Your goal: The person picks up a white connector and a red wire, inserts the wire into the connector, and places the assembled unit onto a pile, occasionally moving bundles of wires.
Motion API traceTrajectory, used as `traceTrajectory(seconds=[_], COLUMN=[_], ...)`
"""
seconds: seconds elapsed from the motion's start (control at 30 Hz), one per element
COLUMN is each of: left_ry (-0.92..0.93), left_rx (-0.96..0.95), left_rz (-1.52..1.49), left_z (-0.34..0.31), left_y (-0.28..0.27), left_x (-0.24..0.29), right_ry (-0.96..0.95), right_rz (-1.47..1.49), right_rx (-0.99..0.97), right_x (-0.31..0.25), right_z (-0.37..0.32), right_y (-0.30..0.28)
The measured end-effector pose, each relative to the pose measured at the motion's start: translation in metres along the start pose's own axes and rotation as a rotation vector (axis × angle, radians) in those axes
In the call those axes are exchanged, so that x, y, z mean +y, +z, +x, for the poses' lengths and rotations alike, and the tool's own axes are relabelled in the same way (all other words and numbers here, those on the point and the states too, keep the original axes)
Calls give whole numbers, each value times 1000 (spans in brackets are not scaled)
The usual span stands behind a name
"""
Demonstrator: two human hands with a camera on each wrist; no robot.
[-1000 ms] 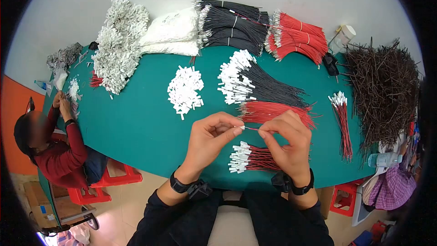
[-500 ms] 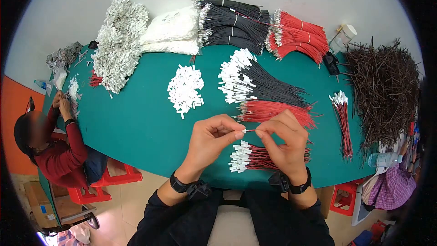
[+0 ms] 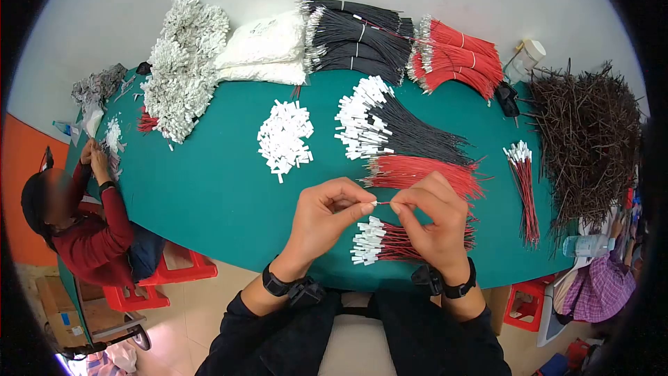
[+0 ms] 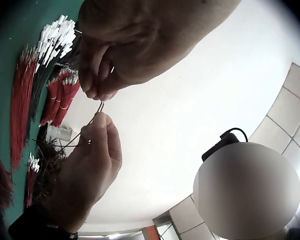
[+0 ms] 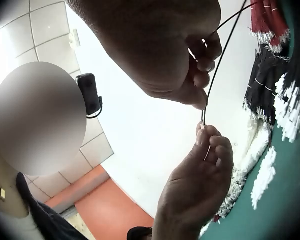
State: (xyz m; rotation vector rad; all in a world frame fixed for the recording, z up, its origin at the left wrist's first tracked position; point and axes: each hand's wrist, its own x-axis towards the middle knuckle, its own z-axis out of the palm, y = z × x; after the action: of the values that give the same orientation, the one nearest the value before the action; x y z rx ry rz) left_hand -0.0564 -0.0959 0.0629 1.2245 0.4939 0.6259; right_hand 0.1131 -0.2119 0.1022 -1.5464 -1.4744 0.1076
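Observation:
Over the near part of the green table, my left hand [image 3: 327, 219] pinches a small white connector [image 3: 374, 202] between thumb and forefinger; most of it is hidden by the fingertips. My right hand [image 3: 437, 216], just to the right, pinches two thin wires [image 5: 204, 116] close to that connector. The wires run into the connector's end, and their long tails trail out behind the right hand in the right wrist view. Beneath the hands lies a bundle of red and dark wires with white connectors [image 3: 369, 240]. Loose red wires [image 3: 424, 171] lie just beyond the fingers.
A pile of loose white connectors [image 3: 285, 138] lies left of centre. Black wires with white connectors [image 3: 410, 125] spread behind the hands. Tied black bundles [image 3: 362, 38] and red bundles [image 3: 459, 56] line the wall. A dark wire heap [image 3: 584, 146] stands right; another person [image 3: 90, 237] sits left.
My right hand has shifted slightly left toward my left hand, narrowing the gap between the fingertips. My left hand has moved a little right and nearer me, still pinching the connector.

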Motion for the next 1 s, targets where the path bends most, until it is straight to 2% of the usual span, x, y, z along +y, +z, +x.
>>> traceTrajectory(seconds=[0.1, 0.23, 0.53, 0.63, 0.73, 0.9, 1.0], left_ry=[-68, -85, -81, -28, -45, -37, -12], left_rx=[-23, -14, -22, -2, -16, -44, -44], left_rz=[-51, -47, -77, -15, -13, -8, 47], left_z=[0, 0, -3, -4, -6, -6, -6], left_y=[-1, 1, 5, 4, 5, 4, 6], left_x=[1, 3, 3, 1, 5, 1, 2], right_ry=[-24, 41, 4, -14, 114, 52, 167], right_rz=[-70, 60, -20, -71, 119, 24, 188], right_rx=[26, -23, -9, 18, -33, -1, -75], right_x=[-1, -3, -6, -6, -7, -4, 1], right_z=[1, 0, -1, 0, -2, -4, -6], right_y=[1, -3, 0, 2, -2, 3, 0])
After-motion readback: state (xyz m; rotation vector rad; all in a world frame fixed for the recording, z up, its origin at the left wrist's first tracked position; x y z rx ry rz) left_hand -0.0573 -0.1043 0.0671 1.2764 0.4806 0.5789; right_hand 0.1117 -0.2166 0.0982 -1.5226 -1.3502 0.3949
